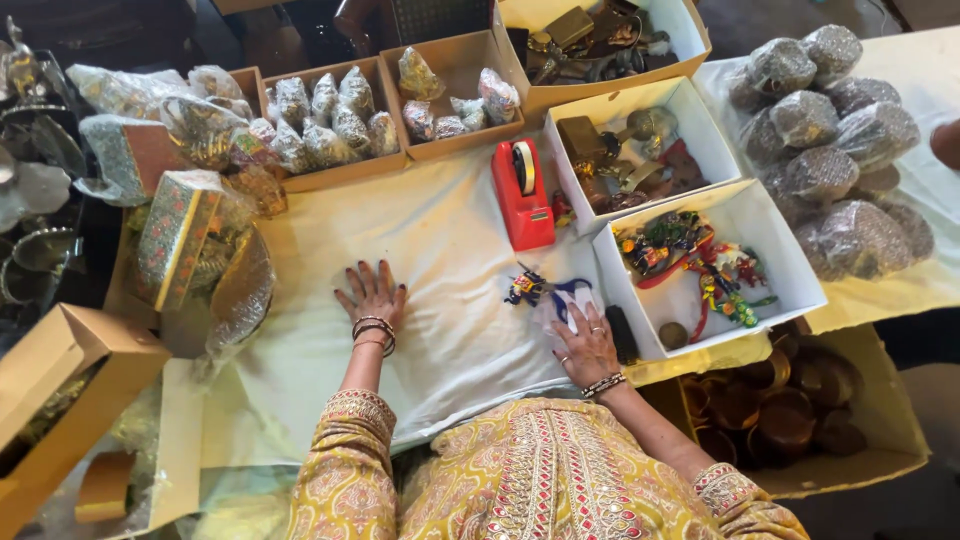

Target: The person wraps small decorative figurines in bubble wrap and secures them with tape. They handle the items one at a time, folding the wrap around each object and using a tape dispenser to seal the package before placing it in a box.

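Your two hands rest on the white cloth (440,260) that spreads out under and ahead of your fingers. Well beyond your right fingertips and off to their right, a heap of bundles wrapped in clear film (835,150) lies on the cloth. Just to the right of your right fingers sits a white box (790,265) holding bright little figures and a small round ball; behind it stands another white box (700,120) of brass pieces. Ahead of your fingers, between both hands, stands a red tape dispenser (522,200), with brown cardboard trays (345,170) of wrapped items further back. Far to the left of your left fingers, a patterned gift box (175,235) leans among wrapped goods. Your left hand (372,298) lies palm down, fingers spread flat on the cloth, holding nothing. Your right hand (585,345) also lies flat, its fingers (572,318) extended and pressing on a clear plastic wrapper (560,300). The small colourful figurine (527,288) sits at that wrapper's far left end, just beyond your right fingertips; whether they touch it, you cannot tell.
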